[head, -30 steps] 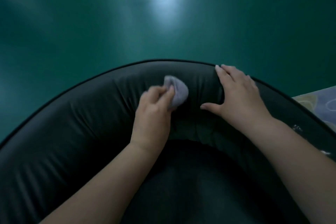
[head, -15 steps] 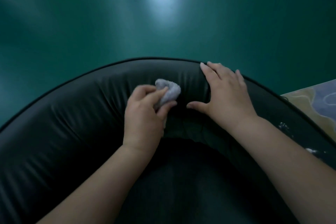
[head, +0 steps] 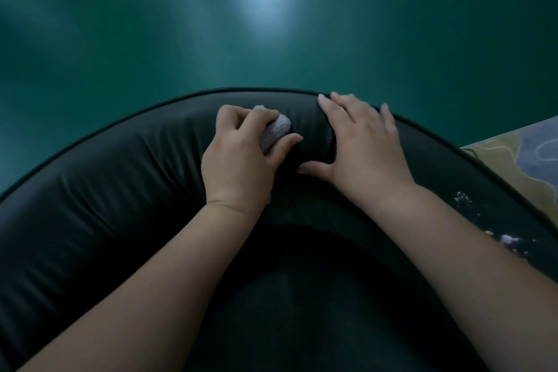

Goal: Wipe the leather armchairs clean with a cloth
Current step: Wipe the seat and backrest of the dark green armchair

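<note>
A dark leather armchair (head: 99, 190) with a curved padded backrest fills the lower half of the view. My left hand (head: 241, 157) grips a small bunched whitish cloth (head: 276, 131) and presses it against the inner face of the backrest near its top. Just to the right, my right hand (head: 362, 148) lies flat on the backrest with fingers spread over the rim and thumb stretched toward the cloth. The seat cushion (head: 302, 311) lies dark below both forearms.
A smooth green floor (head: 151, 24) with a bright glare patch stretches beyond the chair. A patterned yellow and grey surface (head: 519, 157) shows at the right edge. Whitish scuffed spots (head: 507, 238) mark the leather on the right part of the backrest.
My left hand has slid the cloth leftward along the backrest and closed more tightly round it. My right hand has shifted left with it, staying flat on the leather.
</note>
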A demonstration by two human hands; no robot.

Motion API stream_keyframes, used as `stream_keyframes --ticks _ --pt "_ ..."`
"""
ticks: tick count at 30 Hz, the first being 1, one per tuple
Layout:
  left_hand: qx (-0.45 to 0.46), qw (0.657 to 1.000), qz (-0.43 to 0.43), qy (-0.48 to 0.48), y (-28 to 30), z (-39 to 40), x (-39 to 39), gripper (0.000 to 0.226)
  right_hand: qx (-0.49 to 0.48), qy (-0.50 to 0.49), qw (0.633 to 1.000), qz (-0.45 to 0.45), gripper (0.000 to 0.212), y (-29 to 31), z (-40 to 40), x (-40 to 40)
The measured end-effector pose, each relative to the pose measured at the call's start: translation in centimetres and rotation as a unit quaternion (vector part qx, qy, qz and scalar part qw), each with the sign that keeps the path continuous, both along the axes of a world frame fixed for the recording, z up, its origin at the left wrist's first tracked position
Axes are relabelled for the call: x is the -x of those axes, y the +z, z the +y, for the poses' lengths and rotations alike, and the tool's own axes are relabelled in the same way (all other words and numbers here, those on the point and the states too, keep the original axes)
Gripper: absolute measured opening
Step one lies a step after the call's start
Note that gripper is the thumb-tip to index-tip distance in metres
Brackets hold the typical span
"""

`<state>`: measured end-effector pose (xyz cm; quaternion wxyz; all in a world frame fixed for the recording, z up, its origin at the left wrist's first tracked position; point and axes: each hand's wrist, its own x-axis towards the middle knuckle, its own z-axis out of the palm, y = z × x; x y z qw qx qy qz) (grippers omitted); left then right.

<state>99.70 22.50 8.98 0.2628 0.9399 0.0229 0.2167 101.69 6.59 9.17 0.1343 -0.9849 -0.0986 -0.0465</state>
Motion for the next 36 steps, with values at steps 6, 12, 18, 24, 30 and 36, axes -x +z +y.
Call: stream_keyframes --ticks 6,12,18,24,30,36 --pt "0.071 0.996 -0.047 0.029 0.6 0.8 -1.9 0.023 0.004 0.003 1.0 -0.004 0.104 0.0 -0.2 0.0" --pt "0.035 0.997 0.016 -0.06 -0.6 -0.3 3.0 0.023 0.027 0.014 1.0 0.007 0.104 0.6 -1.1 0.4" --pt "0.068 0.997 0.007 -0.047 0.9 -1.4 -0.6 0.025 0.018 -0.046 0.998 0.03 0.106 0.9 -3.8 1.2" --pt "0.045 0.997 0.0 -0.058 0.9 -1.2 0.3 0.025 0.036 -0.061 0.997 0.039 0.112 0.7 -5.2 2.6" --pt "0.06 0.992 0.004 -0.108 -0.3 -4.0 0.2 0.01 0.044 -0.083 0.994 0.048 0.118 0.3 -6.0 3.7" --pt "0.069 0.989 0.004 -0.129 -0.4 -3.5 2.8 0.018 0.05 -0.09 0.993 0.056 0.123 0.2 -6.3 4.2"
